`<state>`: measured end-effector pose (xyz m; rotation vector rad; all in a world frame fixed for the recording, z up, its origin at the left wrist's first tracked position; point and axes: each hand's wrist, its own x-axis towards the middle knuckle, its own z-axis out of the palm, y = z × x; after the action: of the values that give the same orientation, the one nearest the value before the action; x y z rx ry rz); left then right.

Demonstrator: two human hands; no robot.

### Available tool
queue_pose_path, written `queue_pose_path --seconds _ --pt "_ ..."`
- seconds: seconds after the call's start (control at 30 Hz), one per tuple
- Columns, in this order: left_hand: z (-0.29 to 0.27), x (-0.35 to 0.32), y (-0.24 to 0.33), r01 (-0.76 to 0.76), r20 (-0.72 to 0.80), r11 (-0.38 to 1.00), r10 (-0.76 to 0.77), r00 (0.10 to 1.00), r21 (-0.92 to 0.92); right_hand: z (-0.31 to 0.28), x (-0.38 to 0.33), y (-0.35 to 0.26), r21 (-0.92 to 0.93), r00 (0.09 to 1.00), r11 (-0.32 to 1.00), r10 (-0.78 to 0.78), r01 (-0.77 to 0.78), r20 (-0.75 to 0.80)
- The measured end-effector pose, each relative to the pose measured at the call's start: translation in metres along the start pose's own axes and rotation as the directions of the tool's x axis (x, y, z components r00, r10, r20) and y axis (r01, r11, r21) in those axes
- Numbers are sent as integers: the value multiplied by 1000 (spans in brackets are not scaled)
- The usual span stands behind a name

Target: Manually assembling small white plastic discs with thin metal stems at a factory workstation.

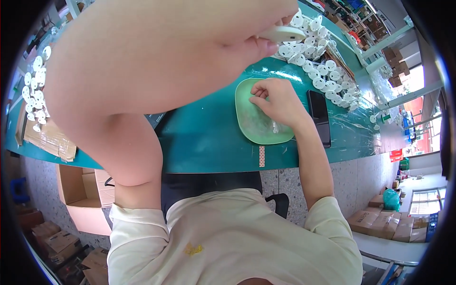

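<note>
At the far left of the teal bench [209,142], a cluster of small white round parts [35,90] is seen lying beside a flattened piece of cardboard [50,140] wrapped in clear tape, and open cardboard boxes [83,192] are seen on the floor below the bench edge. Much of the view is filled by the left forearm, raised close to the camera, and the left hand [256,35] is seen at the top centre with its fingers [263,47] closed around a pale, flat, rounded part [285,34], held above the bench and in front of the large heap of white round parts [318,71] spread over the back right of the bench. Lower, near the middle of the bench, a light green oval tray [247,118] is seen, and a clear plastic bag [270,126] is lying in it. The right hand [275,99] is rested over the tray, its fingers curled in and pinched together at the tips; whether anything is held between them cannot be told. Just to the right of the tray, a dark phone [319,114] is laid flat on the bench, touched along its side by the right forearm or very nearly so. A short strip of patterned tape [261,156] is stuck at the bench's front edge.
</note>
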<state>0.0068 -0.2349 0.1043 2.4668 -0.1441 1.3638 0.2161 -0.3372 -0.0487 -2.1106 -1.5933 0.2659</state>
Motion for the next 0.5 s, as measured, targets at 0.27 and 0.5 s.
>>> queue_pose_path --seconds 0.27,0.5 --pt "4 -2 8 1 -6 1000 -1 1000 -26 1 2 -4 16 994 999 28 -30 103" --pt "23 -1 11 14 116 997 -5 993 -82 -4 -9 18 44 994 998 -45 50 -102"
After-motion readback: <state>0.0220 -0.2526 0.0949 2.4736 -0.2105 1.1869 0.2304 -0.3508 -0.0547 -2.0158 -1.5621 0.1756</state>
